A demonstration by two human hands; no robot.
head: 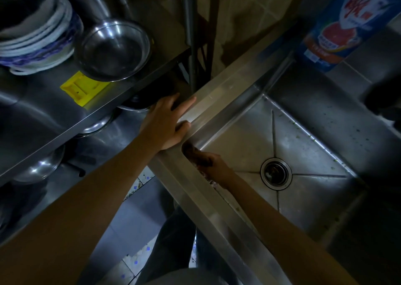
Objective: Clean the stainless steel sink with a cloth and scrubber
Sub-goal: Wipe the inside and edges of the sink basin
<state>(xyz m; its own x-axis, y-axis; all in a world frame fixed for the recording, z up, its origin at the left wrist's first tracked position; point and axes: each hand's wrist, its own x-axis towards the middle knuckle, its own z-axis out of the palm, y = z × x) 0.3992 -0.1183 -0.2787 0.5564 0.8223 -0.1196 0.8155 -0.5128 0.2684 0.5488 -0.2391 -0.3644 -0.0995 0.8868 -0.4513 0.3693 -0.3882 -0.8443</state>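
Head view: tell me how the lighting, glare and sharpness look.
Head view: dim overall; glare streaks on the sink rim and steel bowl; wide-angle bending at the edges; the right hand in the sink corner is shadowed and soft; the left hand reads clearly.

The sink is dull grey steel, flecked with tiny green specks. A bright yellow plastic piece glows on the silver shelf. White bowls carry blue patterned bands. The bottle is blue, with red lettering and an orange-red fruit picture.
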